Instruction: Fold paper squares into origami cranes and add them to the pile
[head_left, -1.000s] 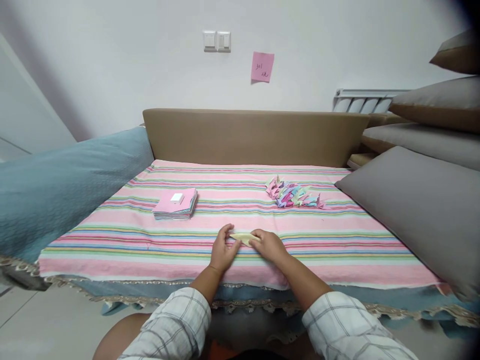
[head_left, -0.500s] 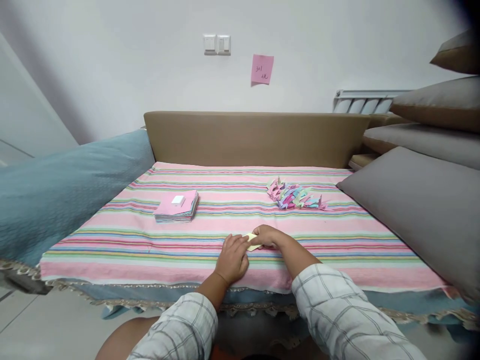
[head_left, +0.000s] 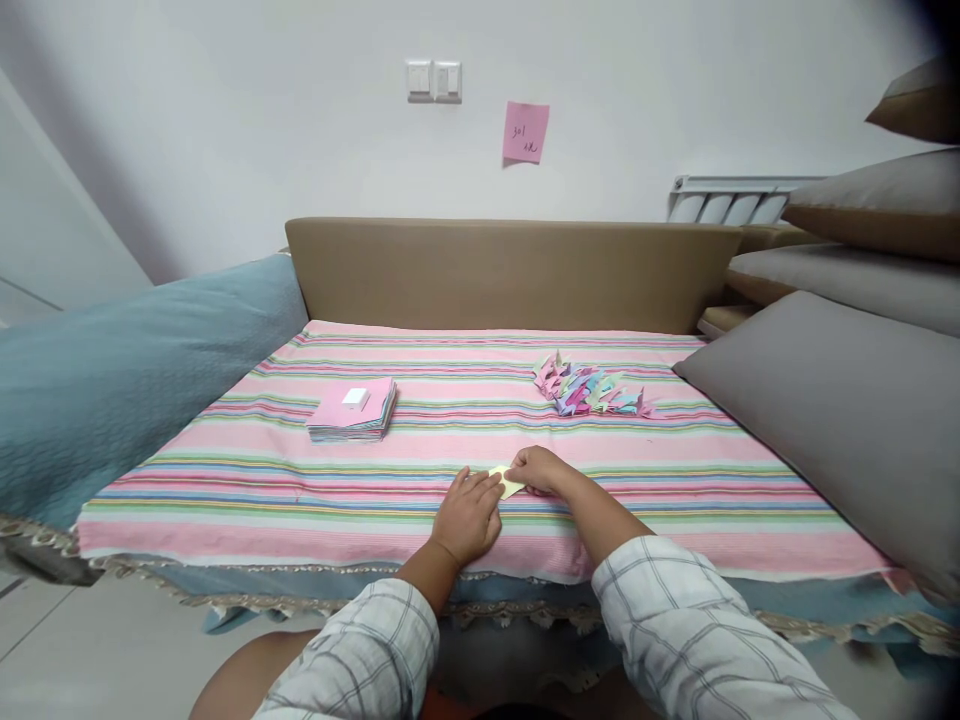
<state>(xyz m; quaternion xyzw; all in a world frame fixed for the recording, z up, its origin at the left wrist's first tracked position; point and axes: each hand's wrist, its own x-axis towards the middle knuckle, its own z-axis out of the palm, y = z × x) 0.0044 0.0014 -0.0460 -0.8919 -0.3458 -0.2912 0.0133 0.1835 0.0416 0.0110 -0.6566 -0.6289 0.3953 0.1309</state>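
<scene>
A small piece of pale yellow folded paper (head_left: 512, 489) lies on the striped pink cloth (head_left: 247, 520) near its front edge. My left hand (head_left: 466, 515) rests flat with its fingers stretched out, and the fingertips press on the paper's left part. From the other side my right hand (head_left: 541, 470) pinches the paper's right edge between thumb and fingers. Both hands cover part of it, so its full folded shape is hidden. Farther back on the right lies a pile of small folded paper cranes (head_left: 589, 390) in several colours.
To the left stands a stack of coloured paper sheets (head_left: 349, 412), pink on top, with a small white block (head_left: 355, 399) on it. Grey cushions (head_left: 832, 400) are piled at the right. A brown backrest (head_left: 510, 275) runs along the wall, and a blue covered armrest (head_left: 150, 350) is at left.
My right hand has shifted very slightly right, and more of the yellow paper shows between the hands. My left hand stays on the paper. The view has tilted slightly.
</scene>
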